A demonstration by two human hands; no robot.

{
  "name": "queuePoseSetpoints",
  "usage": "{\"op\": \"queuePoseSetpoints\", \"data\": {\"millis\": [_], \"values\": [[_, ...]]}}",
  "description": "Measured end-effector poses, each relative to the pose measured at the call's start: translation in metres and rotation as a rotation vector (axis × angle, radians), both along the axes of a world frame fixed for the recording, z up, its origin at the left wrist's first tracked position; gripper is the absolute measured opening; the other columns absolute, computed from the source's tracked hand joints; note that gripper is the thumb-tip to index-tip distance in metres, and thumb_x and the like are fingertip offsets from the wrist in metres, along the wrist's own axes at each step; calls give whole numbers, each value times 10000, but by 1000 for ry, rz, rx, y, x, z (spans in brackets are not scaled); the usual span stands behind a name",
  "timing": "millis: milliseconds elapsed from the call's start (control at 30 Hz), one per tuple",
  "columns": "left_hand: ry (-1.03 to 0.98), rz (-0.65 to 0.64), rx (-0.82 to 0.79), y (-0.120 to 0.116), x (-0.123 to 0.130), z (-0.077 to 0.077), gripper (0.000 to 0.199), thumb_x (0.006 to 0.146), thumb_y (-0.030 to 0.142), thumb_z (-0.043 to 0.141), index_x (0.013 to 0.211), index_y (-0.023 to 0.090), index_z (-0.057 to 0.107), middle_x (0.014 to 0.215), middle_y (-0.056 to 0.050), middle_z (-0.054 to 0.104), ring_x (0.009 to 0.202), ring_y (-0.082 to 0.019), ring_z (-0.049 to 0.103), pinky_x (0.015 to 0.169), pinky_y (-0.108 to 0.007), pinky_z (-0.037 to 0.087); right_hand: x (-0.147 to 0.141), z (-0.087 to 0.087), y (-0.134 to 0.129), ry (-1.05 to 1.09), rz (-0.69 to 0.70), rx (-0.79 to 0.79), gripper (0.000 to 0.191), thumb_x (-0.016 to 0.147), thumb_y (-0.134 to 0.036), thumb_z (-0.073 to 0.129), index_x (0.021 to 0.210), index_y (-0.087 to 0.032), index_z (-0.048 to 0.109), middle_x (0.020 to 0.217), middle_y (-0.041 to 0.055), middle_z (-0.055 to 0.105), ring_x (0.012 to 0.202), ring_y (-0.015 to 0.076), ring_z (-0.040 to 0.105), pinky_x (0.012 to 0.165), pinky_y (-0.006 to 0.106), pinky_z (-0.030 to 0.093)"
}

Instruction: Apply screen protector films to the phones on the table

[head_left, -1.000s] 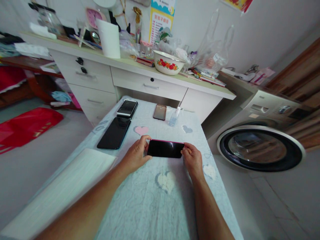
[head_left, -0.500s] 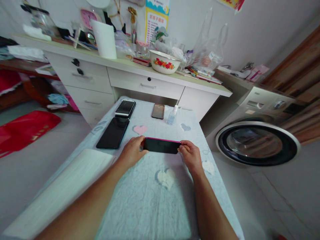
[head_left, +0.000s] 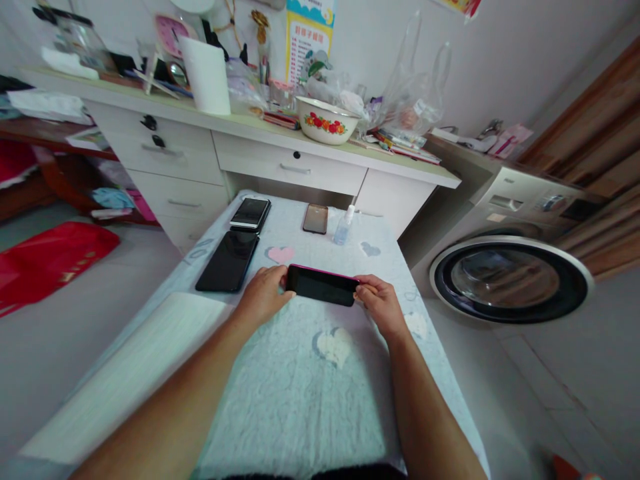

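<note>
A dark-screened smartphone with a pink edge is held sideways over the middle of the cloth-covered table. My left hand grips its left end, thumb at the front lower corner. At the other end, my right hand pinches the phone, its fingers curled by the right edge. The phone's right end sits slightly lower than its left. Its back is hidden from me. Left of my left hand lies a black tablet, screen up. Behind that are stacked phones.
A brown phone case and a clear spray bottle stand toward the table's far end. White folded material lies along the left edge. Beyond are a cabinet with drawers, a flowered enamel bowl and a washing machine at right.
The phone has tilted a little, its left end rising relative to its right. Both hands keep hold of it. The whole view has shifted slightly.
</note>
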State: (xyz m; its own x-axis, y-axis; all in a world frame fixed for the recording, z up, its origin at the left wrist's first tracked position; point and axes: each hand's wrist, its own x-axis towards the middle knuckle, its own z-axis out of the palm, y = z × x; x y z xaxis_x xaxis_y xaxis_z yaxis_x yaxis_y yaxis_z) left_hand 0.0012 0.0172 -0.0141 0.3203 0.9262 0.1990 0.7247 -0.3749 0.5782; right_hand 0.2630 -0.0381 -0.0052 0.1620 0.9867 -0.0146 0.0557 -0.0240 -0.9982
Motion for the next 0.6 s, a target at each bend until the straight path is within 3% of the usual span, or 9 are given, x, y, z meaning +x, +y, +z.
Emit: {"op": "queuePoseSetpoints", "data": {"millis": [200, 367, 600], "values": [[-162, -55, -123, 5, -4, -4, 151, 655, 179, 663, 788, 188, 592, 786, -25, 640, 782, -205, 576, 715, -311, 418, -3, 6, -2, 63, 25, -86, 319, 634, -350, 721, 869, -143, 660, 582, -18, 595, 501, 96, 508, 454, 200, 327], [-467, -126, -297, 8, -7, 0, 193, 626, 220, 668, 806, 178, 610, 728, 16, 607, 691, -160, 559, 672, -290, 423, 1, 9, -3, 135, 42, -134, 283, 632, -327, 718, 836, -149, 634, 530, -41, 551, 381, 45, 350, 358, 182, 187], [-834, -8, -461, 9, -6, 2, 469, 584, 247, 749, 1021, 169, 598, 816, 16, 598, 727, -135, 587, 703, -286, 450, 1, 14, -4, 280, 159, -148, 396, 635, -249, 692, 1020, -155, 677, 491, -63, 514, 372, 49, 344, 350, 168, 181]]}}
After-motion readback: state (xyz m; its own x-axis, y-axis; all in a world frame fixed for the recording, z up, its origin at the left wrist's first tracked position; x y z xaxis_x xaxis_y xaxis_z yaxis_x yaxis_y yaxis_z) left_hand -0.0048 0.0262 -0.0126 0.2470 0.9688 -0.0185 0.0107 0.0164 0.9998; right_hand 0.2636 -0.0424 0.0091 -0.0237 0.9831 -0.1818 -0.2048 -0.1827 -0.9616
